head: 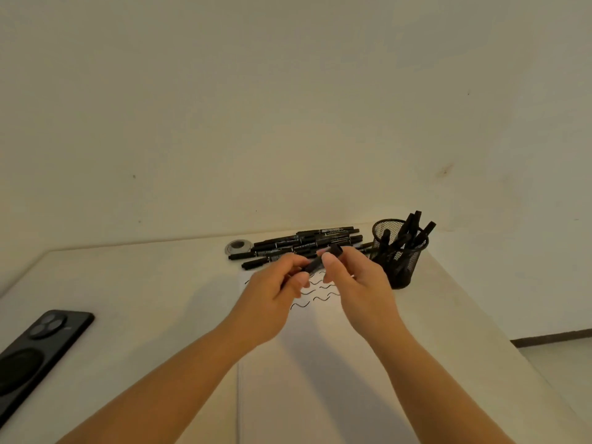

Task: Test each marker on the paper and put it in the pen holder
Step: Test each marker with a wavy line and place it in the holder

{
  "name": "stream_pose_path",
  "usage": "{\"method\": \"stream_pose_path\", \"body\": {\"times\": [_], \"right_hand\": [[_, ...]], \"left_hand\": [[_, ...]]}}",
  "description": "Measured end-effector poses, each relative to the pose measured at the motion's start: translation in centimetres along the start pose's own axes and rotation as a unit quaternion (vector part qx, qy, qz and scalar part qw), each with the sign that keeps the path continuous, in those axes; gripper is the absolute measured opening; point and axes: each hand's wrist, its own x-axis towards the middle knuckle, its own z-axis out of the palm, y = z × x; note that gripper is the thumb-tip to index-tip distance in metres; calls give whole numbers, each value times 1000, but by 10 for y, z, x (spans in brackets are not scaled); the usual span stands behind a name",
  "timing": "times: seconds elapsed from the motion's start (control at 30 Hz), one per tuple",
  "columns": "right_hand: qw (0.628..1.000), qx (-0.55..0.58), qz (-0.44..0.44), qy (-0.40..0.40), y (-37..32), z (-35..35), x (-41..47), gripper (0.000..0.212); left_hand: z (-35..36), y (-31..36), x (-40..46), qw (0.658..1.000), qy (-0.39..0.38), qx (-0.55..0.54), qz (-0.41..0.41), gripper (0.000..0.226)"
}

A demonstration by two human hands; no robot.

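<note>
I have one black marker point(317, 263) held over the top of the paper point(320, 363), gripped at both ends: my left hand point(275, 296) curls around the lower barrel, and my right hand point(355, 283) pinches the upper end near the cap, thumb on top. Whether the cap is coming off or going back on, I cannot tell.

To do this well, I judge I should pull or press straight along the barrel, without twisting sideways, and keep the tip away from my fingers and the bench point(144, 283).

The marker is a slim, matte black cylinder with a blunt cap. The paper is smooth and white, lying toward the near edge of the bench, with several short wavy black test strokes point(315, 298) across its top. A loose heap of identical markers point(304, 243) lies along the far edge. The pen holder point(398, 251), a round black wire-mesh cup, stands near the far right corner with several markers leaning in it. A glossy black phone point(35, 350) lies at the left edge.
</note>
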Motion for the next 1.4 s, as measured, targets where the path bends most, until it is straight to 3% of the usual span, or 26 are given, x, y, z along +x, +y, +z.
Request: {"method": "stream_pose_path", "body": {"times": [0.13,0.27,0.37,0.5,0.63,0.77,0.83,0.9,0.97,1.07,1.17,1.27,1.4], "right_hand": [[997,32,44,49,6,8,-19,25],[973,138,141,119,11,10,-31,25],[950,212,222,65,6,20,-37,29],[928,218,277,-119,2,23,-39,33],[915,224,307,-137,6,20,-39,29],[918,216,296,-154,7,26,-40,35],[917,255,297,-82,12,14,-28,35],[907,298,292,46,21,-15,-9,31],[933,221,269,89,33,-39,3,27],[976,39,212,-16,44,-24,4,11],[982,37,163,-89,40,11,1,12],[982,71,159,-77,42,38,-1,8],[989,34,140,-16,55,54,-10,11]], "left_hand": [[3,-4,-28,999,23,26,-7,21],[0,-13,-55,996,44,44,-62,19],[-5,-11,-64,993,35,101,-50,14],[-15,-1,-75,973,10,229,23,28],[-15,0,-86,985,-60,148,-58,22],[-15,0,-86,985,-114,21,-130,32],[-22,-6,-89,977,-131,-27,-168,36],[-38,-20,-96,967,-101,-53,-227,37],[-54,-32,-97,968,-46,-36,-246,35],[-54,-35,-89,984,-12,46,-171,28],[-35,-34,-79,984,-44,131,-109,17],[-23,-42,-77,973,-55,208,-77,23],[-20,-48,-79,981,-49,175,-70,21]]}}
